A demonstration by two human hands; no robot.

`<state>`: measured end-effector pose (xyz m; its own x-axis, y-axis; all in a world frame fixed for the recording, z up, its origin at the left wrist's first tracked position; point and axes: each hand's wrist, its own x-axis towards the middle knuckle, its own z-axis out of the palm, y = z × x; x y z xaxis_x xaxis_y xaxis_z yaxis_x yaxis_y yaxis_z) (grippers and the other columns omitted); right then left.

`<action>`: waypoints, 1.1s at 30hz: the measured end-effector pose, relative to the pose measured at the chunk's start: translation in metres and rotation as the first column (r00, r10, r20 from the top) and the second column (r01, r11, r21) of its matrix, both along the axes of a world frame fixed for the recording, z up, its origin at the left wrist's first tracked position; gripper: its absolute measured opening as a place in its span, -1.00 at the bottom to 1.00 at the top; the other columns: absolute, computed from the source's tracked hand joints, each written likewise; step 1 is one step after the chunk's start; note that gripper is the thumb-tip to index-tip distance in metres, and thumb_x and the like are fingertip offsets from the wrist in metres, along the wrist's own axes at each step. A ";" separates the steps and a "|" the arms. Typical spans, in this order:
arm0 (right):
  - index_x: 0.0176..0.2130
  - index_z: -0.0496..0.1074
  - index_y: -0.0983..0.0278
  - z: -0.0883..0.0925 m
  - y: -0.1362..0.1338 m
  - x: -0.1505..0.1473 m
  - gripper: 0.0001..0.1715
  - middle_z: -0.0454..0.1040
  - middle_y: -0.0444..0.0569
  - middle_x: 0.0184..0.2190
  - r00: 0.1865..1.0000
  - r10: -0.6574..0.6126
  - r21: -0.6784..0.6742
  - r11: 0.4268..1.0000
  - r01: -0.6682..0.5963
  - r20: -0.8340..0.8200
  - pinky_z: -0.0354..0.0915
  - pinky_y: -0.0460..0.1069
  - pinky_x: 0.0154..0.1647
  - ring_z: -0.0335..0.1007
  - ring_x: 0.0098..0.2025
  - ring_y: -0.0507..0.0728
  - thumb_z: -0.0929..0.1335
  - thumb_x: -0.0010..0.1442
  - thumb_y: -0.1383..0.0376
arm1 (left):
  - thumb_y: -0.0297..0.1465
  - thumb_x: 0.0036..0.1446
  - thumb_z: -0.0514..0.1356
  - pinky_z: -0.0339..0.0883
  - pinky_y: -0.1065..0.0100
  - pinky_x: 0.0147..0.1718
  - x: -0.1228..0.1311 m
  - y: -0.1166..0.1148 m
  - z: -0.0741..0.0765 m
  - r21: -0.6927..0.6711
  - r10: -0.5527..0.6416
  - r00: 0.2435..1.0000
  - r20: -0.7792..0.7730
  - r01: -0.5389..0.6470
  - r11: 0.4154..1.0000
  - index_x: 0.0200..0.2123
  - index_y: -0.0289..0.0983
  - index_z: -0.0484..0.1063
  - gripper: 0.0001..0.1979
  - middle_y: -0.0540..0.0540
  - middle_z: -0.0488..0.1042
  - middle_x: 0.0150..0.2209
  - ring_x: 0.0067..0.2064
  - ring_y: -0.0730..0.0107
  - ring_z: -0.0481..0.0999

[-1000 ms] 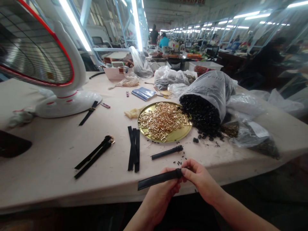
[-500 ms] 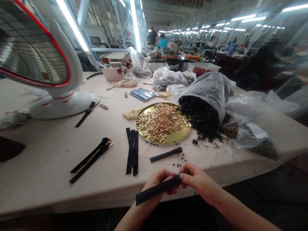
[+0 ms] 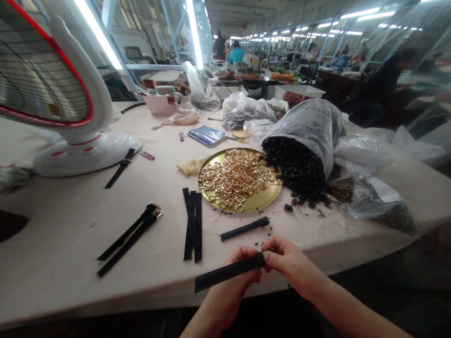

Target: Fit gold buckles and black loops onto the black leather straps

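Observation:
A black strap (image 3: 225, 273) lies across my left hand (image 3: 239, 268), whose fingers are closed around it near its right end. My right hand (image 3: 283, 257) pinches that same end between thumb and fingers, where a black loop wraps the strap. Whether a buckle sits under the fingertips is hidden. Just beyond my hands rests another black strap (image 3: 243, 229) with a gold buckle at its right end. Several plain black straps (image 3: 192, 225) lie crossed to the left. A gold tray (image 3: 259, 203) behind them carries a heap of gold buckles (image 3: 236, 176).
A clear bag (image 3: 310, 124) spills black loops (image 3: 294, 164) to the tray's right. Buckled straps (image 3: 130, 239) lie at left, near a white fan (image 3: 88, 152). A blue packet (image 3: 206, 135) and a pink box (image 3: 164, 105) stand farther back. People sit in the background.
The strap has tilted a little closer to level in my hands. Both hands keep their hold at its right end. The whole view has shifted slightly.

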<state>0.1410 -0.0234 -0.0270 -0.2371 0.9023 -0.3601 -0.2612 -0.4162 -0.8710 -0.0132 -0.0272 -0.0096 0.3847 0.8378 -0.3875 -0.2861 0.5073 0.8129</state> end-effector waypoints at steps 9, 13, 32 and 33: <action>-0.29 0.40 0.29 -0.003 -0.006 -0.001 -0.70 0.39 -0.13 -0.49 0.999 0.013 0.028 1.000 -0.014 0.040 0.20 -0.06 -0.37 0.28 -0.46 0.01 0.38 0.01 0.14 | -0.29 -0.22 0.31 0.17 0.42 -0.51 -0.003 0.010 -0.022 0.072 0.043 0.982 -0.186 -0.030 0.997 -0.45 -0.30 0.31 -0.71 0.03 0.41 -0.58 -0.54 0.49 0.32; -0.16 0.37 0.26 0.003 -0.010 0.012 -0.67 0.36 -0.15 -0.47 0.968 0.055 0.146 0.985 -0.093 0.246 0.23 -0.05 -0.34 0.28 -0.44 0.01 0.33 0.07 0.17 | -0.16 -0.06 0.19 0.26 0.35 -0.38 -0.029 0.012 -0.005 -0.016 -0.132 0.977 -0.166 0.131 0.991 -0.28 -0.34 0.42 -0.63 -0.10 0.50 -0.46 -0.41 0.36 0.44; -0.37 0.34 0.29 0.011 -0.029 0.009 -0.93 0.38 -0.13 -0.48 0.830 0.073 0.313 0.905 -0.288 0.553 0.23 -0.06 -0.38 0.31 -0.40 0.06 0.32 0.05 0.34 | -0.30 0.06 -0.02 0.13 0.50 -0.57 -0.025 -0.020 0.009 0.226 -0.196 0.537 -0.821 0.620 0.751 -0.44 -0.25 0.37 -0.78 0.03 0.46 -0.51 -0.52 0.46 0.40; -0.39 0.35 0.29 0.012 -0.028 0.010 -0.95 0.38 -0.13 -0.49 0.813 0.067 0.322 0.897 -0.304 0.578 0.22 -0.06 -0.38 0.31 -0.40 0.06 0.32 0.05 0.35 | -0.32 0.07 -0.02 0.14 0.50 -0.56 -0.023 -0.020 0.007 0.237 -0.193 0.554 -0.810 0.609 0.757 -0.42 -0.25 0.37 -0.78 0.03 0.46 -0.50 -0.51 0.47 0.41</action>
